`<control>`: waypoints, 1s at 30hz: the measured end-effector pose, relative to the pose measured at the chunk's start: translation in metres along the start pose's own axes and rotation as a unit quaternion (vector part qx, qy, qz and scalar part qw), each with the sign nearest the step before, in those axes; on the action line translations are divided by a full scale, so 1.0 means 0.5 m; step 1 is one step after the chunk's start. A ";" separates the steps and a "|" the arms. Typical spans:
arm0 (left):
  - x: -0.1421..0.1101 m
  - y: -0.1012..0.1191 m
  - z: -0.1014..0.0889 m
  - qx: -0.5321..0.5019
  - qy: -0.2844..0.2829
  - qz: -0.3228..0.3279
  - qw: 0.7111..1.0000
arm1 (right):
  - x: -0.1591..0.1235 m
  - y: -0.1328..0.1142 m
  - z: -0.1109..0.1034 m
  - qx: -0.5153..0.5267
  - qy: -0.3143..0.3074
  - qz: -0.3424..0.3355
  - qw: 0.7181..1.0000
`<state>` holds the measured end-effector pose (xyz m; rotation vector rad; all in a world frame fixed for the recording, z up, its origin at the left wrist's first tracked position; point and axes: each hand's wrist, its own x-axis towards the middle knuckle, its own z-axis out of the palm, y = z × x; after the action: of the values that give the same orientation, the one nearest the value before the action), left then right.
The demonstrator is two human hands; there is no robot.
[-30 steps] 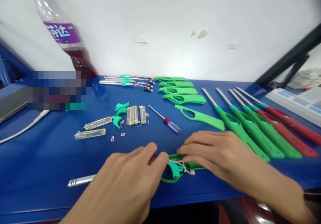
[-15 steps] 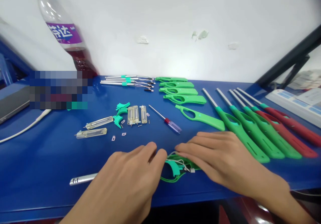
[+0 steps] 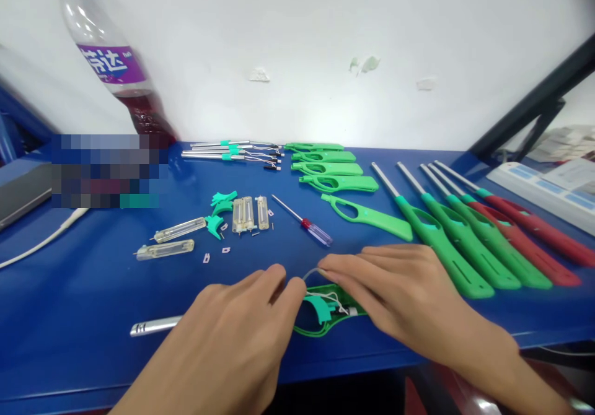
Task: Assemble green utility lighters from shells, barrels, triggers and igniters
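While your left hand [image 3: 232, 334] holds the green shell [image 3: 344, 295], your right hand [image 3: 409, 297] pinches a wire [image 3: 311, 271]; trigger [image 3: 321, 308] in, shell uncovered.

- Green handle shell [image 3: 332, 326]: open side up, its hollow inside showing; it lies near the front edge of the table [image 3: 69, 291], its right end hidden under the right hand [image 3: 395, 285].
- Teal trigger [image 3: 321, 308]: curved, seated across the shell's loop.
- White wires [image 3: 325, 293]: thin, loosely bent inside the shell.
- Small black part [image 3: 343, 310]: pale-ended, beside the trigger.
- Pale strand [image 3: 310, 272]: arched above the shell, up to the right fingertips.
- Silver tube [image 3: 155, 326]: slotted tip pointing left, other end hidden behind the left hand [image 3: 242, 334].
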<state>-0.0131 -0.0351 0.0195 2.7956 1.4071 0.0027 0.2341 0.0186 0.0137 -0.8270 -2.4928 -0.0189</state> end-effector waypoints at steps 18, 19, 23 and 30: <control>0.007 0.007 -0.006 -0.016 -0.010 -0.006 1.000 | -0.068 -0.007 -0.024 0.060 -0.017 0.010 0.998; 0.007 0.007 -0.007 -0.014 -0.004 -0.003 1.000 | -0.068 -0.006 -0.023 0.058 -0.017 0.005 0.998; 0.007 0.010 -0.009 -0.008 0.046 0.006 0.999 | -0.067 -0.001 -0.018 0.074 -0.019 0.010 0.997; 0.016 0.011 -0.006 -0.004 0.099 0.041 0.994 | -0.071 -0.002 -0.012 0.086 -0.007 0.021 0.996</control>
<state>-0.0038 -0.0319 0.0224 2.9133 1.3191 0.2932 0.2606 -0.0030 0.0024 -0.8091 -2.4475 0.2142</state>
